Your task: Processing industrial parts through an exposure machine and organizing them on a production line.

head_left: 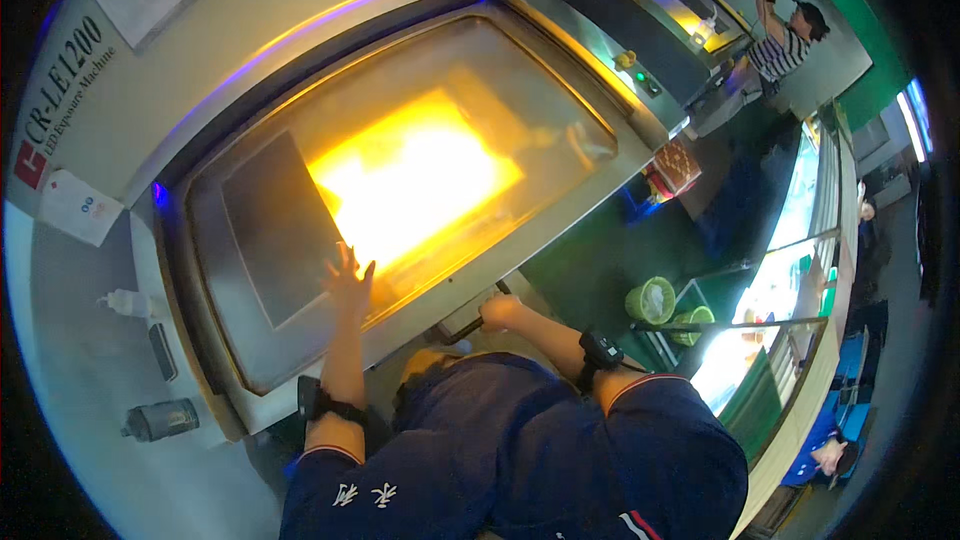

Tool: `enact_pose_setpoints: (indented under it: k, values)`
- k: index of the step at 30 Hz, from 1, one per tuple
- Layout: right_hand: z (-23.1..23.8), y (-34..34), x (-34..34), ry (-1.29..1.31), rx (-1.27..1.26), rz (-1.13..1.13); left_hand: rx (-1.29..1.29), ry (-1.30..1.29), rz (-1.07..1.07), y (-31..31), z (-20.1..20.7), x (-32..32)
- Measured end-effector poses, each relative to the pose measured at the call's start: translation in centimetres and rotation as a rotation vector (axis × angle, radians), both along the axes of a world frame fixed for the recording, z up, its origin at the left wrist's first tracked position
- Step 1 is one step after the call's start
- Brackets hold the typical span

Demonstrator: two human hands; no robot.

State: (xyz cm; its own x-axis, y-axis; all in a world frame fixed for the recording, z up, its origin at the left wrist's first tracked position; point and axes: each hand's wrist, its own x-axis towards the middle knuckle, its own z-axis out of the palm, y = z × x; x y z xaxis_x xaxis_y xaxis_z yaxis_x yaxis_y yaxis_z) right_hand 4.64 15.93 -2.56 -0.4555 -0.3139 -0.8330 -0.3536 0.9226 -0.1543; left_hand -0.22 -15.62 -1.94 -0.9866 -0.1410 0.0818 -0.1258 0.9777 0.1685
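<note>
In front of me lies a wide glass-topped bed [225, 325] in a metal frame, part of a large white machine. A bright yellow-lit rectangle [430, 165] glows through its middle. Beside this, to the left, is a dark grey rectangular panel [285, 230]. My left hand [350, 280] is open, its fingers spread, where the panel's edge meets the lit area; whether it presses down I cannot make out. At the bed's front edge, my right hand [500, 312] is closed around a dark bar-like handle [462, 328], partly hidden by the fingers.
On the left ledge are a white squeeze bottle [128, 303] and a grey bottle [162, 421]. Green bins [652, 300] and a lit table [735, 370] stand to the right. A person in a striped shirt [780, 55] works at another machine at the far right.
</note>
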Motion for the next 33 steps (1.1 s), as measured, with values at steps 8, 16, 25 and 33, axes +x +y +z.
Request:
enact_pose_setpoints:
  k: [8, 16, 25, 33]
  values:
    - [2.5, 9.3, -12.5, 0.021, -1.165, 0.259, -0.077, -0.149, 0.041, 1.3, -1.5, -1.5]
    - [32.2, 18.2, -45.4, 1.272, -0.944, -0.193, 0.077, -0.284, 0.273, 1.3, -4.9, -1.3]
    - [37.3, 19.2, -64.3, 1.681, -0.874, -0.027, 0.313, -0.624, 0.557, 13.0, -3.7, -5.4]
    - [35.5, 18.7, -70.6, 1.871, -0.925, 0.03, 0.338, -0.716, 0.662, 12.6, -3.7, -5.7]
